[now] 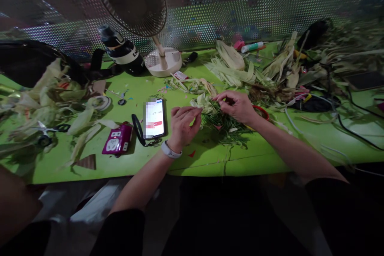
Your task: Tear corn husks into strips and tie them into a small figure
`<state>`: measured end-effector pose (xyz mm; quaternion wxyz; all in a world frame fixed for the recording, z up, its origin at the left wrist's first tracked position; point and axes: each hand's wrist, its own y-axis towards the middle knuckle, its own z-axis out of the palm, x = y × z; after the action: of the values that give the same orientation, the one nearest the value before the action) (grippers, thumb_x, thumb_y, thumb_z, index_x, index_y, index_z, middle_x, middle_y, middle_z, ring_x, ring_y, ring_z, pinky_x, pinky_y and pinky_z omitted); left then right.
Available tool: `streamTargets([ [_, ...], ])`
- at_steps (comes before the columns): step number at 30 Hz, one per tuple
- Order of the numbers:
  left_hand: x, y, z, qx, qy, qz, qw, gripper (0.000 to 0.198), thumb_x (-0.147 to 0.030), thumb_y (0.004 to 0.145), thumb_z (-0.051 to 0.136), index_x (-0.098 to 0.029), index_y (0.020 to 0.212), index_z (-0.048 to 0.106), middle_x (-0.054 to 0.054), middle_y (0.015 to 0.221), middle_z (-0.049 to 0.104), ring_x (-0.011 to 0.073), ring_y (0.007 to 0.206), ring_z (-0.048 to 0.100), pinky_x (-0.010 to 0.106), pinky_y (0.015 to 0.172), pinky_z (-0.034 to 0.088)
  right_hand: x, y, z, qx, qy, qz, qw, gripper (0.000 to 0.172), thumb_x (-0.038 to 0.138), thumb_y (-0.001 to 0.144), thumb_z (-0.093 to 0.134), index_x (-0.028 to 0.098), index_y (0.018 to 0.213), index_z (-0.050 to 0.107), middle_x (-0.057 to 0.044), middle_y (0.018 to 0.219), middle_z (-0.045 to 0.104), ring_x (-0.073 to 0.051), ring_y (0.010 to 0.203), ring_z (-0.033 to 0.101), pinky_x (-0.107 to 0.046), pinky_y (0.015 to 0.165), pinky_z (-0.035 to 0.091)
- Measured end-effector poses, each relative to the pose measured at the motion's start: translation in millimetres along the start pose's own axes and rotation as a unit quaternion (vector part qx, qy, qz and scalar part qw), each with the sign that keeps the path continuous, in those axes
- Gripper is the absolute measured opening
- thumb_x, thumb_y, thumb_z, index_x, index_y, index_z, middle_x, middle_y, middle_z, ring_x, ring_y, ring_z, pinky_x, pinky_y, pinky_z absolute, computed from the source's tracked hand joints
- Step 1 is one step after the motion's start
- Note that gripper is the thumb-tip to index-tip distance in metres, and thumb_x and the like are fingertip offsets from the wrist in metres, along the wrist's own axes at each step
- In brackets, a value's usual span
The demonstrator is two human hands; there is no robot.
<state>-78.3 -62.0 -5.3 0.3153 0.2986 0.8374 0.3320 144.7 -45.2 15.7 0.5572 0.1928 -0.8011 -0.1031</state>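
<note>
A pale corn-husk flower (205, 103) sits above a bunch of dark green leaves (229, 125) on the green tabletop. The fingertips of my left hand (185, 125), which wears a pale wristband, pinch together at the flower's left edge. On its other side my right hand (237, 106) is closed, thumb and fingers pinching at the flower's right edge. The exact bit of husk between the fingertips is too small to make out. Behind the bunch, a red-handled tool (260, 111) shows in part.
A lit phone (154, 119), a purple box-like device (117, 140) and scissors (49, 132) lie to the left. A fan (163, 64) and a black bottle (123, 50) stand behind. Loose husks (231, 62), a glue stick (252, 47) and cables (342, 122) spread over the right.
</note>
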Motion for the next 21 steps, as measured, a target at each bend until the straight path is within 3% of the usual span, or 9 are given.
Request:
streamTargets([
  [5,1,2,-1.5,0.11,-0.102,-0.06,0.987,0.028,-0.02,0.089,0.06,-0.018,0.113,0.074,0.006,0.092,0.079,0.0194,0.086,0.069,0.035,0.079,0.049,-1,-2,10,0.04,0.094,0.04,0.994,0.009,0.025,0.077,0.063,0.017,0.074,0.065,-0.007,0.093,0.072,-0.013,0.071,0.06,-0.028,0.062,0.052],
  [8,-1,5,-4.5,0.145,-0.135,-0.07,0.978,0.025,-0.025,0.093,0.056,-0.017,0.108,0.075,0.007,0.089,0.077,0.0197,0.084,0.066,0.036,0.079,0.048,0,-3,13,0.06,0.145,0.077,0.985,0.009,0.026,0.077,0.064,0.017,0.075,0.064,-0.004,0.089,0.068,-0.01,0.063,0.055,-0.026,0.057,0.051],
  [13,-9,7,-8.7,0.166,-0.09,-0.075,0.979,0.031,-0.043,0.091,0.063,-0.016,0.103,0.072,0.009,0.094,0.074,0.0242,0.093,0.064,0.04,0.085,0.043,4,-3,12,0.064,0.195,0.114,0.972,0.01,0.026,0.078,0.066,0.017,0.075,0.064,-0.002,0.086,0.068,-0.005,0.052,0.051,-0.023,0.052,0.047],
  [21,-12,2,-3.7,0.194,-0.03,-0.018,0.98,0.028,-0.045,0.087,0.056,-0.019,0.089,0.067,0.007,0.083,0.069,0.0231,0.082,0.059,0.039,0.078,0.037,13,-7,19,0.062,0.232,0.148,0.959,0.011,0.027,0.076,0.068,0.016,0.076,0.067,-0.002,0.087,0.071,-0.005,0.048,0.053,-0.022,0.047,0.043],
])
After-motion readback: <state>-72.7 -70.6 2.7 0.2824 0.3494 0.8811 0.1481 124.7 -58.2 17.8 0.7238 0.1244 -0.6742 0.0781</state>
